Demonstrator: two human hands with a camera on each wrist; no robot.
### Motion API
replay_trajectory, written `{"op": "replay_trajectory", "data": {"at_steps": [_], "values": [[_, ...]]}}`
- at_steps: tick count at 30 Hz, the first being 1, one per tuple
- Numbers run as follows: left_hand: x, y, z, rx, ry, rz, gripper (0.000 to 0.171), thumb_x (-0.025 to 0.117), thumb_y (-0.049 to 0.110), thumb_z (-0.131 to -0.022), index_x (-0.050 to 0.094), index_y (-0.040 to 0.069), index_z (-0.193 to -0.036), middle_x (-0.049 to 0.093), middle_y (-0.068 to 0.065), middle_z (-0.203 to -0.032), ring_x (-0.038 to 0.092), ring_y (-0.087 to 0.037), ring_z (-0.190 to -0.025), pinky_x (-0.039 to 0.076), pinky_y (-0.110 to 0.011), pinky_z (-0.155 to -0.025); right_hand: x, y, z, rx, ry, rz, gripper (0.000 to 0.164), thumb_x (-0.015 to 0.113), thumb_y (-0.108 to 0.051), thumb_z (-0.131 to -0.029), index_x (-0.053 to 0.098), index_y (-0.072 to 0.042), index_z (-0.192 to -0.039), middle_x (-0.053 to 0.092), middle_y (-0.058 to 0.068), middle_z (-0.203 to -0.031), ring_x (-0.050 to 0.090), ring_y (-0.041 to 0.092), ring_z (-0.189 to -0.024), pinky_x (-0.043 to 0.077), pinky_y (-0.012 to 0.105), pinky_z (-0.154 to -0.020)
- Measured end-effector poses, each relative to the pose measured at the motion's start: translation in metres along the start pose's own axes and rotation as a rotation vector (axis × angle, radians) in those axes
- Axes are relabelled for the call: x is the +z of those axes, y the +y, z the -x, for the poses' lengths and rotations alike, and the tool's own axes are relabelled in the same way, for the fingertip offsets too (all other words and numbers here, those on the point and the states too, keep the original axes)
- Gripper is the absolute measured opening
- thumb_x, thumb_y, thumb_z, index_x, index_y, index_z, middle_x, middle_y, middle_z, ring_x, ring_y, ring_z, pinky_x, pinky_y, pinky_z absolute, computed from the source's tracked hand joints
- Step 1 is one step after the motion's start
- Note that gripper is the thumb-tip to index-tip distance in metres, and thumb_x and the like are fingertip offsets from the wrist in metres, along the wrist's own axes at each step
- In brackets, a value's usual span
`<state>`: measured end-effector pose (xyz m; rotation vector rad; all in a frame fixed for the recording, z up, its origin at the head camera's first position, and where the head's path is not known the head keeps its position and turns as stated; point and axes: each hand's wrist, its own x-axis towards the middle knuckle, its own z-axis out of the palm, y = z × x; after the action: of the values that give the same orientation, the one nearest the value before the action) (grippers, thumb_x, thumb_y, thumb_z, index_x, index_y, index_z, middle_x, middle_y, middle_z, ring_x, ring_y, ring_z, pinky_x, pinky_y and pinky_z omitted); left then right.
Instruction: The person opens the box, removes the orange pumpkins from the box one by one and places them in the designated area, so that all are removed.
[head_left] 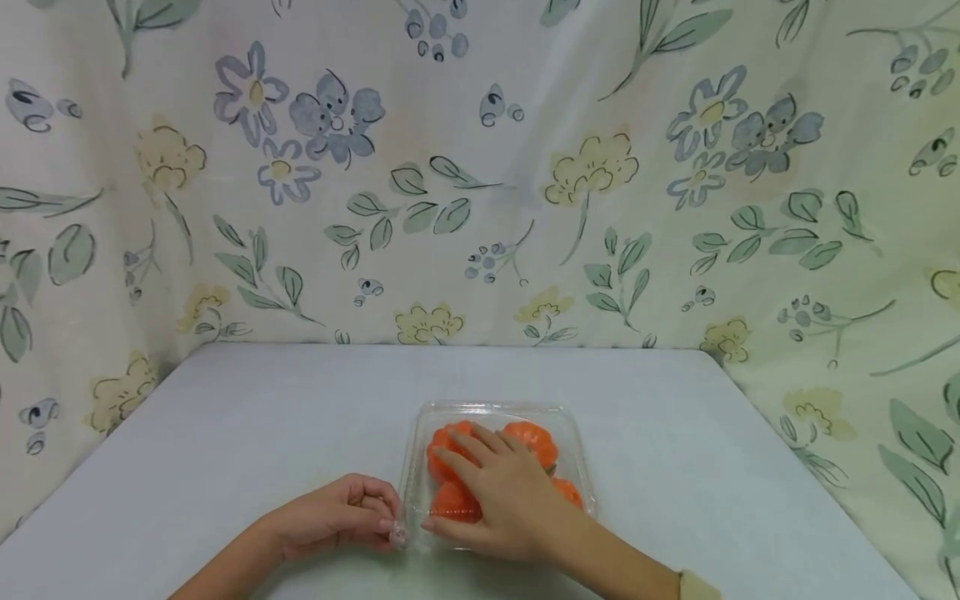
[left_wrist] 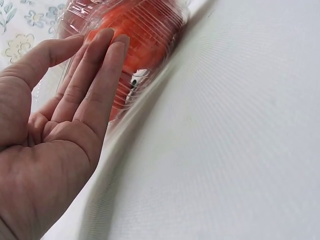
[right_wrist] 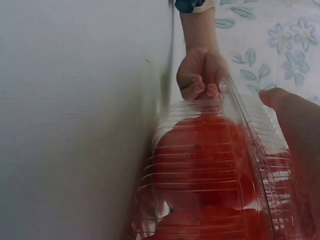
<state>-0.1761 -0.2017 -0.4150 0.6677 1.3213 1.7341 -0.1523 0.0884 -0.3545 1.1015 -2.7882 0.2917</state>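
Observation:
A clear plastic clamshell container (head_left: 491, 407) sits on the table, with several orange, ribbed, pumpkin-like pieces (head_left: 531, 442) inside. My left hand (head_left: 337, 510) is at its near left corner, pinching the clear rim between thumb and fingertips. From the right wrist, the left hand (right_wrist: 202, 72) shows at the rim's far end. My right hand (head_left: 504, 498) lies spread over the top of the container, fingers extended and thumb toward the near left corner. It covers part of the orange pieces. In the left wrist view, the orange contents (left_wrist: 142, 37) show through the ridged plastic side.
A white tabletop (head_left: 285, 417) surrounds the container on all sides. Behind it and at both sides hangs a pale curtain (head_left: 480, 242) with printed flowers and leaves.

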Motion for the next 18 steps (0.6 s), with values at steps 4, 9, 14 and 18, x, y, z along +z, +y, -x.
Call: {"op": "replay_trajectory", "data": {"at_steps": [4, 9, 14, 18], "values": [[-0.001, -0.002, -0.001, 0.020, -0.019, 0.010, 0.023, 0.051, 0.000, -0.108, 0.068, 0.013, -0.116, 0.079, 0.003, -0.110, 0.073, -0.009, -0.105, 0.060, -0.027, -0.095, 0.003, -0.003, 0.000, -0.021, 0.008, 0.097, 0.080, 0.049, -0.079, -0.096, 0.056, -0.022, -0.153, 0.052, 0.004, -0.159, 0.044, 0.034, -0.150, 0.043, 0.056, -0.118], [-0.002, -0.005, -0.003, 0.042, -0.031, 0.029, 0.025, 0.049, -0.001, -0.108, 0.068, 0.014, -0.116, 0.079, 0.002, -0.111, 0.074, -0.010, -0.106, 0.060, -0.028, -0.095, 0.005, -0.008, 0.000, -0.036, -0.009, 0.258, 0.089, 0.045, -0.083, -0.095, 0.049, -0.021, -0.158, 0.050, 0.005, -0.161, 0.047, 0.034, -0.149, 0.045, 0.052, -0.118], [-0.002, -0.007, -0.003, 0.042, -0.028, 0.045, 0.027, 0.048, -0.003, -0.107, 0.067, 0.014, -0.115, 0.080, 0.002, -0.111, 0.074, -0.011, -0.106, 0.060, -0.029, -0.096, 0.007, -0.010, 0.000, -0.039, -0.013, 0.334, 0.093, 0.043, -0.086, -0.093, 0.046, -0.020, -0.160, 0.049, 0.005, -0.162, 0.047, 0.034, -0.148, 0.046, 0.051, -0.117], [-0.001, -0.009, -0.004, 0.043, -0.031, 0.052, 0.027, 0.047, -0.004, -0.107, 0.066, 0.014, -0.115, 0.080, 0.002, -0.112, 0.074, -0.012, -0.107, 0.060, -0.030, -0.097, 0.008, -0.011, 0.001, -0.036, -0.022, 0.338, 0.095, 0.043, -0.087, -0.092, 0.045, -0.020, -0.160, 0.048, 0.006, -0.162, 0.046, 0.035, -0.149, 0.046, 0.051, -0.117]]}}
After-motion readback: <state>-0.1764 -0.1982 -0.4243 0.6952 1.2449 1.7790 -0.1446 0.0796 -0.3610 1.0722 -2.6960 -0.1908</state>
